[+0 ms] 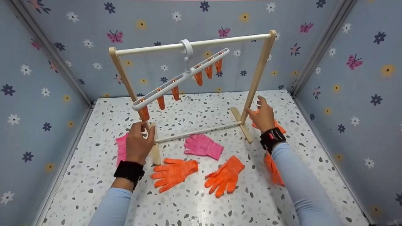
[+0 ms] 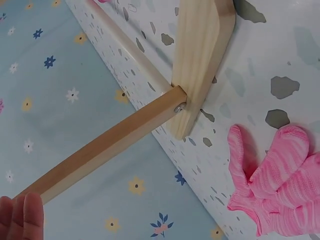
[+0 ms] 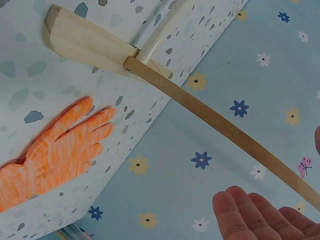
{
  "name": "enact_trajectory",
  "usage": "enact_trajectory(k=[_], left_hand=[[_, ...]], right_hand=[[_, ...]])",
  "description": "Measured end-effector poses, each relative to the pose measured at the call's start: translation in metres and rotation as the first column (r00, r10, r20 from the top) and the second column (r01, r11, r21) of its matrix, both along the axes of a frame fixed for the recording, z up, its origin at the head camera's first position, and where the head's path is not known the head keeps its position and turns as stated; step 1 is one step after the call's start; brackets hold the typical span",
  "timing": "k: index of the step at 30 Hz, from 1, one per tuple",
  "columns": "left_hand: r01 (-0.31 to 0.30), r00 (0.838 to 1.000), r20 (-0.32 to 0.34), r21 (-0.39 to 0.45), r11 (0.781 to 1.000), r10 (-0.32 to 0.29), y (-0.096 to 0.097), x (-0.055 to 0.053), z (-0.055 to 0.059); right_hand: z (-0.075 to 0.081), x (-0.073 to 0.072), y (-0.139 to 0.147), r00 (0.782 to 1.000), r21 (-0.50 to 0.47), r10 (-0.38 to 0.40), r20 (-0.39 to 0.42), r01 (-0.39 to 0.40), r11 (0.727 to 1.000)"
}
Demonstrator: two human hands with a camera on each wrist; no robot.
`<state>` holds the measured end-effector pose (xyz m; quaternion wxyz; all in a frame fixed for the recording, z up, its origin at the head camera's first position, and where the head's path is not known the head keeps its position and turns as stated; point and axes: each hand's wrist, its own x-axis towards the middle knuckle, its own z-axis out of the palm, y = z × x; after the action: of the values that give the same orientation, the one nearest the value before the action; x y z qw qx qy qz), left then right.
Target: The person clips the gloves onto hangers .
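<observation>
A wooden rack (image 1: pixel 260 67) with white crossbars stands on the speckled table. From its top bar a white hanger (image 1: pixel 185 73) hangs slanted, with several orange clips (image 1: pixel 198 78) along it. My left hand (image 1: pixel 138 142) is at the rack's left post (image 2: pixel 107 142), its fingers and thumb curved around it. My right hand (image 1: pixel 263 116) is beside the right post (image 3: pixel 220 127), fingers extended and spread from the thumb. In the right wrist view, the fingers are apart from that post. Below the hands lie a pink glove (image 2: pixel 280 182) on the left and an orange glove (image 3: pixel 60 145) on the right.
Another pink glove (image 1: pixel 203 146) lies by the rack's lower bar. Nearer me are two orange gloves, one at left (image 1: pixel 174 172) and one at right (image 1: pixel 226 177). Part of an orange glove (image 1: pixel 274 169) shows beside my right forearm. Flowered panels (image 1: pixel 351 81) enclose the table's sides and back.
</observation>
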<state>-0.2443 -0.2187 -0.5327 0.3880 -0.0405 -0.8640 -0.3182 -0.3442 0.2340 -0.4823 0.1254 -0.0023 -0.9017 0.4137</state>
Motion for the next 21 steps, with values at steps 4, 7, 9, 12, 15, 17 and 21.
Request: enact_trajectory(k=[4,7,9,12,15,17,21], left_hand=[[-0.048,0.993,0.110,0.084,0.995,0.039,-0.002,0.000,0.008],[-0.084,0.979,0.196,0.159,0.984,0.052,-0.004,-0.002,0.013],[-0.098,0.970,0.237,0.200,0.975,0.049,-0.005,-0.004,0.015],[-0.112,0.958,0.283,0.226,0.968,0.045,-0.006,-0.006,0.016],[-0.107,0.946,0.323,0.230,0.967,0.027,-0.007,-0.008,0.017],[-0.091,0.938,0.347,0.232,0.968,0.005,-0.008,-0.009,0.018],[-0.055,0.924,0.380,0.226,0.973,-0.036,-0.009,-0.013,0.020]], right_hand=[[0.006,-0.006,0.000,1.000,0.002,-0.006,0.012,0.006,1.000],[0.008,-0.011,0.001,1.000,0.000,-0.012,0.017,0.012,1.000],[0.009,-0.014,0.001,1.000,-0.002,-0.011,0.023,0.011,1.000],[0.010,-0.018,0.001,0.999,-0.020,0.005,0.039,-0.004,1.000],[0.011,-0.022,-0.001,0.999,-0.046,0.016,0.051,-0.014,0.999],[0.011,-0.025,-0.001,0.999,-0.064,0.020,0.049,-0.017,0.998],[0.012,-0.031,-0.001,0.998,-0.105,0.038,0.041,-0.033,0.994]])
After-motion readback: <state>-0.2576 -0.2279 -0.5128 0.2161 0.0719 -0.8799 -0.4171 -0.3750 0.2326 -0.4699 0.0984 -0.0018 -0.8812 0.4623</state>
